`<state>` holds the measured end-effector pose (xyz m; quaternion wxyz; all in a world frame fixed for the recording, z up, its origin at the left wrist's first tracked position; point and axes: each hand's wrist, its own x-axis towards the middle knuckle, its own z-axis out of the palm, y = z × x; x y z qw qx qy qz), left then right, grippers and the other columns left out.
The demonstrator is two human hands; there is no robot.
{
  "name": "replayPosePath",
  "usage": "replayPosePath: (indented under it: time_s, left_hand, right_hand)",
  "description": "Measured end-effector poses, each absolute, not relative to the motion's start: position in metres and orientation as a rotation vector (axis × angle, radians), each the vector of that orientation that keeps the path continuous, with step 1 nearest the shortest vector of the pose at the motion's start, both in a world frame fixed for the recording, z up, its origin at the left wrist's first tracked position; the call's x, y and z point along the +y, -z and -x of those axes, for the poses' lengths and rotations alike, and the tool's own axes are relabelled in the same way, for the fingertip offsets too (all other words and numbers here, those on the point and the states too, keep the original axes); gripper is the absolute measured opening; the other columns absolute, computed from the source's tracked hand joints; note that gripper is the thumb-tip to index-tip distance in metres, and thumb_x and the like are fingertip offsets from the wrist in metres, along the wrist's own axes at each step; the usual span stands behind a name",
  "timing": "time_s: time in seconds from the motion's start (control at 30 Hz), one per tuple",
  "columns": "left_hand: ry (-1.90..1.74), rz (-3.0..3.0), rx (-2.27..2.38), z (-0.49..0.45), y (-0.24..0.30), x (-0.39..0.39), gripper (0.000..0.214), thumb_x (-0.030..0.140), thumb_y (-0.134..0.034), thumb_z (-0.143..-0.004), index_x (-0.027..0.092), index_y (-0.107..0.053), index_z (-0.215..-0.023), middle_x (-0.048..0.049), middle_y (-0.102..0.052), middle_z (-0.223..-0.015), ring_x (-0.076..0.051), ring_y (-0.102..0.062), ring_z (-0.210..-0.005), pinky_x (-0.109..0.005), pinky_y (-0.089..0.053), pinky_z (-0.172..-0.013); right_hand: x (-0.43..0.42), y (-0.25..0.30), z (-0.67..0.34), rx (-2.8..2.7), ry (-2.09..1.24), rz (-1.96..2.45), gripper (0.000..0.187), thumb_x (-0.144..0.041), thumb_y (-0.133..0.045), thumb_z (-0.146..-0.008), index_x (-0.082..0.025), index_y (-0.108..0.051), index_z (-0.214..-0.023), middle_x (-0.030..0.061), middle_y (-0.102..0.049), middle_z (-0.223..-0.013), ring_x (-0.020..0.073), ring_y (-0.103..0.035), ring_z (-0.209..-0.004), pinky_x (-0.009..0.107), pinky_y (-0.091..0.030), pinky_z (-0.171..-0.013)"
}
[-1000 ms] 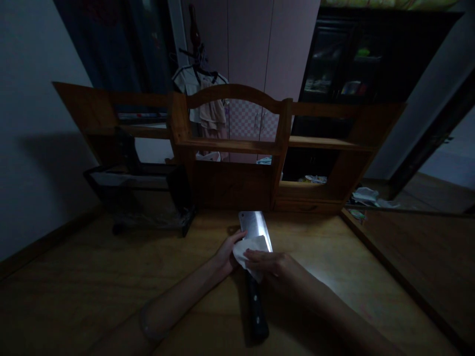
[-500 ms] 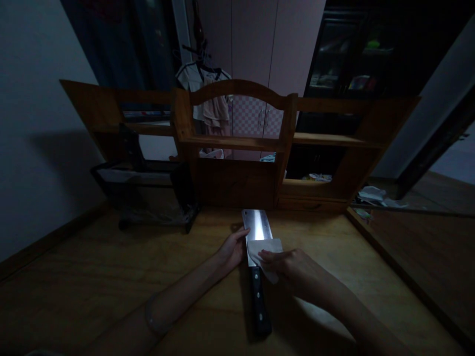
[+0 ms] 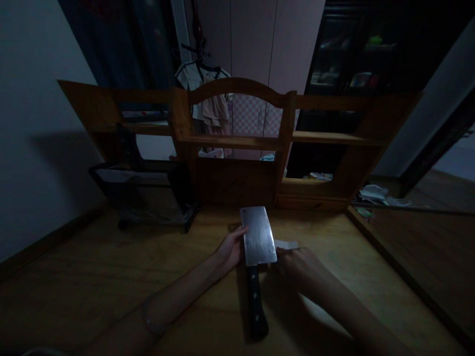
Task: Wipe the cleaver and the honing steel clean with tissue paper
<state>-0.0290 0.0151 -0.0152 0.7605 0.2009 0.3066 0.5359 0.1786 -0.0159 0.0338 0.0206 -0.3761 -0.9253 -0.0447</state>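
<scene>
Wooden table [image 3: 111, 277] fills the lower half of the view, dim light. Wooden shelf unit [image 3: 237, 143] stands at the table's far edge, 12 o'clock from the hands. Black wire rack [image 3: 141, 193] sits on the table at 10 o'clock from the hands, well apart from them. Litter of paper [image 3: 374, 194] at 2 o'clock, past the table's right edge.

Cleaver [image 3: 258, 237] lies flat on the table just in front of the shelf unit. Blade points to 12 o'clock, black handle to 6 o'clock.

Left hand [image 3: 232, 247] is at 9 o'clock of the blade. Fingers are loosely spread, tips touching the blade's left edge, not wrapped round it. Right hand [image 3: 300, 259] is at 4 o'clock of the blade, just beside it, fingers drawn together over a white tissue [image 3: 286, 244]. Tissue pokes out beyond the fingertips at 3 o'clock of the blade, close by its right edge; contact with the blade cannot be told.
</scene>
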Motion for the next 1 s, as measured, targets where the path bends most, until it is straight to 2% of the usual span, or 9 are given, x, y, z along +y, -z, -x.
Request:
replayPosePath:
  time_s: [0.2, 0.27, 0.37, 0.47, 0.57, 0.67, 0.8, 0.93, 1.0]
  left_hand:
    - [-1.164, -0.43, 0.639, 0.028, 0.012, 0.013, 0.031, 0.022, -0.064, -0.08, 0.012, -0.058, -0.109, -0.0107, -0.068, -0.097, -0.021, -0.066, -0.082, -0.033, -0.05, -0.078]
    - [-1.154, -0.421, 0.627, 0.028, 0.01, 0.011, 0.033, 0.022, -0.063, -0.08, 0.012, -0.058, -0.111, -0.0107, -0.068, -0.096, -0.021, -0.066, -0.082, -0.033, -0.05, -0.079]
    - [-1.149, -0.42, 0.61, 0.028, 0.006, 0.01, 0.034, 0.021, -0.062, -0.08, 0.012, -0.058, -0.113, -0.0103, -0.069, -0.095, -0.02, -0.066, -0.08, -0.033, -0.05, -0.079]
    - [-1.127, -0.411, 0.605, 0.028, 0.004, 0.009, 0.033, 0.022, -0.06, -0.082, 0.009, -0.059, -0.112, -0.012, -0.069, -0.097, -0.02, -0.066, -0.081, -0.033, -0.05, -0.08]
    - [-1.14, -0.384, 0.567, 0.029, 0.002, 0.009, 0.03, 0.027, -0.055, -0.085, 0.007, -0.062, -0.106, -0.012, -0.069, -0.094, -0.02, -0.065, -0.081, -0.034, -0.049, -0.082]
    - [-1.155, -0.378, 0.563, 0.029, 0.002, 0.01, 0.033, 0.035, -0.054, -0.085, 0.007, -0.064, -0.098, -0.0115, -0.069, -0.085, -0.021, -0.065, -0.077, -0.032, -0.05, -0.078]
    - [-1.134, -0.378, 0.593, 0.03, 0.009, 0.014, 0.04, 0.042, -0.055, -0.082, 0.006, -0.065, -0.098, -0.0132, -0.069, -0.086, -0.023, -0.065, -0.078, -0.032, -0.05, -0.076]
    - [-1.112, -0.39, 0.548, 0.032, 0.014, 0.016, 0.045, 0.042, -0.055, -0.083, 0.005, -0.062, -0.109, -0.0148, -0.068, -0.101, -0.025, -0.064, -0.09, -0.035, -0.049, -0.084]
    - [-1.117, -0.398, 0.499, 0.031, 0.012, 0.014, 0.045, 0.041, -0.053, -0.085, 0.005, -0.061, -0.112, -0.0145, -0.067, -0.103, -0.024, -0.063, -0.093, -0.035, -0.047, -0.088]
  right_hand:
    - [-0.004, -0.032, -0.184, -2.72, 0.14, 1.419, 0.02, -0.007, -0.05, -0.081, -0.015, -0.066, -0.089, 0.0105, -0.07, -0.091, 0.021, -0.068, -0.071, 0.026, -0.045, -0.058]
    - [0.003, -0.034, -0.192, -2.593, 0.134, 1.474, 0.027, -0.004, -0.048, -0.079, -0.014, -0.066, -0.095, 0.0121, -0.067, -0.106, 0.0221, -0.069, -0.074, 0.028, -0.049, -0.062]
    - [0.01, -0.036, -0.2, -2.318, 0.092, 1.338, 0.039, -0.005, -0.043, -0.083, -0.018, -0.061, -0.115, 0.0098, -0.054, -0.131, 0.0235, -0.065, -0.099, 0.033, -0.052, -0.081]
    - [0.006, -0.034, -0.19, -2.169, -0.063, 1.06, 0.044, -0.009, -0.039, -0.089, -0.022, -0.052, -0.128, 0.0061, -0.047, -0.139, 0.021, -0.052, -0.12, 0.036, -0.046, -0.098]
    - [-0.007, -0.028, -0.169, -2.317, -0.254, 0.838, 0.051, -0.004, -0.039, -0.086, -0.024, -0.047, -0.133, 0.0048, -0.042, -0.142, 0.0192, -0.048, -0.124, 0.036, -0.044, -0.101]
    - [-0.02, -0.022, -0.151, -2.526, -0.389, 0.739, 0.06, 0.0, -0.039, -0.084, -0.023, -0.039, -0.139, 0.0046, -0.033, -0.147, 0.0197, -0.037, -0.132, 0.038, -0.037, -0.107]
    - [-0.021, -0.02, -0.144, -2.634, -0.369, 0.682, 0.061, 0.0, -0.038, -0.085, -0.022, -0.033, -0.142, 0.0044, -0.029, -0.149, 0.0198, -0.02, -0.139, 0.042, -0.028, -0.112]
    - [-0.013, -0.021, -0.149, -2.672, -0.284, 0.73, 0.06, -0.003, -0.037, -0.087, -0.027, -0.032, -0.142, -0.0002, -0.028, -0.15, 0.0201, -0.015, -0.14, 0.05, -0.016, -0.114]
    - [-0.01, -0.02, -0.15, -2.664, -0.274, 0.755, 0.061, -0.004, -0.036, -0.088, -0.028, -0.029, -0.143, -0.0012, -0.024, -0.151, 0.02, -0.013, -0.141, 0.05, -0.014, -0.114]
